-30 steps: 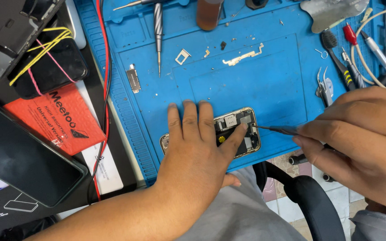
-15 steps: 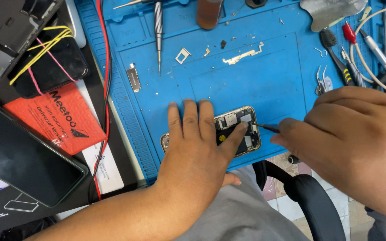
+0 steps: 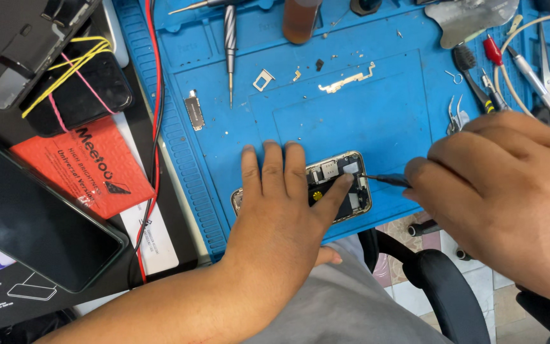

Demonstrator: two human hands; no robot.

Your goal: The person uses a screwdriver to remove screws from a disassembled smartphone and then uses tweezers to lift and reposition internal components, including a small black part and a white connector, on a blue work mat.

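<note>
An opened phone body (image 3: 342, 185) with its insides showing lies on the blue repair mat (image 3: 364, 121), near the front edge. My left hand (image 3: 281, 216) lies flat on it, fingers spread, covering most of it and pinning it down. My right hand (image 3: 510, 191) grips a thin dark tool (image 3: 386, 179) whose tip touches the phone's right side, by the left index fingertip.
A screwdriver (image 3: 229, 38), a small metal plate (image 3: 194, 109), a SIM tray (image 3: 263, 79) and a gold bracket (image 3: 350, 79) lie on the mat. Tweezers (image 3: 456, 114) and cutters sit at right. A red packet (image 3: 90, 165), dark phones and wires are at left. A chair arm (image 3: 440, 280) is below.
My right hand has moved left with the tool, bringing its tip up to the phone's right edge. My left hand has stayed in place on the phone.
</note>
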